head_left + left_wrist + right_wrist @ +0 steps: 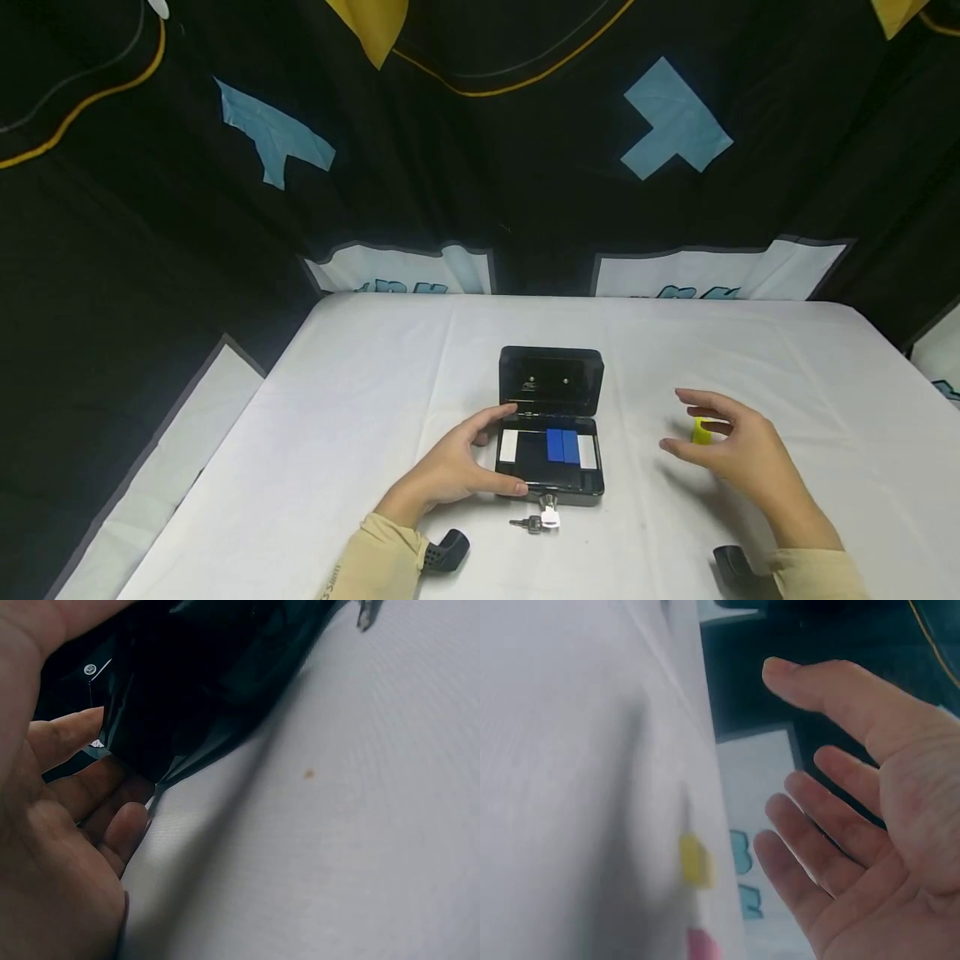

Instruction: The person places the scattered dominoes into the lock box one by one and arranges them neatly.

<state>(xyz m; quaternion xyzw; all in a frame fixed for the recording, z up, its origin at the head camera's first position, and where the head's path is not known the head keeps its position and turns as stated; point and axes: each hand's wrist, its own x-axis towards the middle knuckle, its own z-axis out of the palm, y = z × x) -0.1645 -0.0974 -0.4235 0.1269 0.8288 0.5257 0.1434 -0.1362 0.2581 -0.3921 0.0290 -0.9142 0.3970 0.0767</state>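
Observation:
A black lockable box [531, 468] lies on the table with its lid [551, 392] raised at the back. Inside are a white block [508, 446] at the left, two blue blocks [563, 446] side by side, and another white block [587, 452] at the right. Keys [531, 523] hang at the front lock. My left hand [450, 467] holds the box's left side, thumb at the front and fingers toward the hinge. Above the table at the right, my right hand [742, 454] hangs with loosely bent, spread fingers, holding nothing. A yellow block [701, 433] shows partly behind it.
In the right wrist view a pink object [703, 945] lies near the yellow block, partly cut off by the frame. White cloth [360, 400] covers the table. A black curtain [480, 183] stands behind its far edge.

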